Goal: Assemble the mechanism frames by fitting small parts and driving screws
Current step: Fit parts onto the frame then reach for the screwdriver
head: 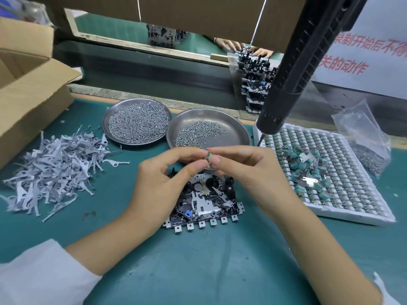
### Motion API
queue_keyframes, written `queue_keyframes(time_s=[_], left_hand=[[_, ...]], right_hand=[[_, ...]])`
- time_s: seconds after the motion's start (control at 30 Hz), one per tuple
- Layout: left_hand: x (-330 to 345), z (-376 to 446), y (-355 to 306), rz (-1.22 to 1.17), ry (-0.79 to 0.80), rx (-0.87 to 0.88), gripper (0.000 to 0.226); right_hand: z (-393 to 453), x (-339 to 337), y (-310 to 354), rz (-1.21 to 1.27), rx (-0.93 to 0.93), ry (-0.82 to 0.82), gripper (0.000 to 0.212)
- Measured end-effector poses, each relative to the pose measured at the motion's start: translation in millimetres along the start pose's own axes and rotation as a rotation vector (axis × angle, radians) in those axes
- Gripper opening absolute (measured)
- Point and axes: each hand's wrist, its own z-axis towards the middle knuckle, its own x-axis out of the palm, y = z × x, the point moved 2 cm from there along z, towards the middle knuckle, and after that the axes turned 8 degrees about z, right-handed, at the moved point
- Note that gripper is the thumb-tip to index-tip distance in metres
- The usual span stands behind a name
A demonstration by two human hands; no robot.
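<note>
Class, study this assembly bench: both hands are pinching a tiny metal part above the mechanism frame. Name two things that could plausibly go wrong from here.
1. The small metal part, pinched only between the fingertips of the left hand and right hand, could slip and drop into the mechanism frame below.
2. The hanging screwdriver has its tip close to the right hand; a raised hand might bump it.

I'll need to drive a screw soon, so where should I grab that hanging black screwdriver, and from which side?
Grip the black screwdriver on its ribbed barrel just above the smooth lower collar, coming in from its left with the right hand. It hangs tilted, bit down over the white tray, so that side is likely the closest. Both hands now pinch a small metal part, so free one first.
</note>
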Motion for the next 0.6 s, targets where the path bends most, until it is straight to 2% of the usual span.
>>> queue_keyframes(time_s=[0.17,0.37,0.6], left_hand=[[0.7,-0.7,-1.4,0.02,0.031,0.005,0.015],[-1.9,0.1,-5.1,0.152,-0.02,0.079,0.013],[-3.6,1.1,-0.6,0.126,-0.016,0.037,0.029]], right_hand=[[-0.1,-0.9,-1.0,-0.048,-0.052,0.028,0.017],[-1.3,-1.3,0.9,-0.075,-0.069,0.094,0.02],[-3.0,-0.8,5.1,-0.173,-0.095,0.121,0.017]])
